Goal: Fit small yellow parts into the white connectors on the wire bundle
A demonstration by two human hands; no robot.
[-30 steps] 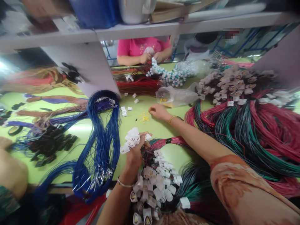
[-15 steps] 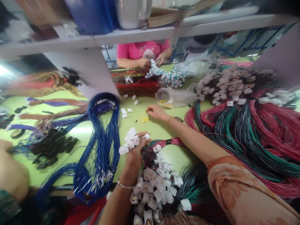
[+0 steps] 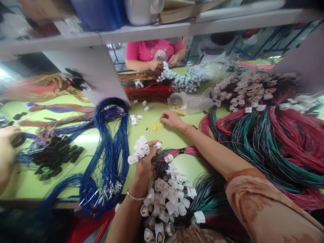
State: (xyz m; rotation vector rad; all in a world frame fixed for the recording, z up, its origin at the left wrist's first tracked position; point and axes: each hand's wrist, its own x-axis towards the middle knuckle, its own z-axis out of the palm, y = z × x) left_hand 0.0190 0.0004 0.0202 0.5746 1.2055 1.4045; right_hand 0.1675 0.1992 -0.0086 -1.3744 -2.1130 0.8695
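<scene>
White plastic connector housings sit in a cluster in my left hand, whose fingers and thumb are closed around them. One housing shows at the thumb tip. Over the table, my right hand has its fingertips pinched together; whatever they hold is too small to make out. Just left of those fingertips lie tiny yellow pieces, scattered on the green tabletop. Below my hands, a bundle of wired white connectors spreads along my left forearm, with red, green and black wires.
Blue wire bundles and black connectors lie to the left, near a co-worker's hand. A plastic bag holds yellow pieces. Red and green wires fill the right side. Across the table, a person handles blue-white connectors.
My right hand has drawn slightly right, away from the yellow pieces. My left hand stays nearly still with the connectors. The co-worker's hand at the left has moved up and farther over the table.
</scene>
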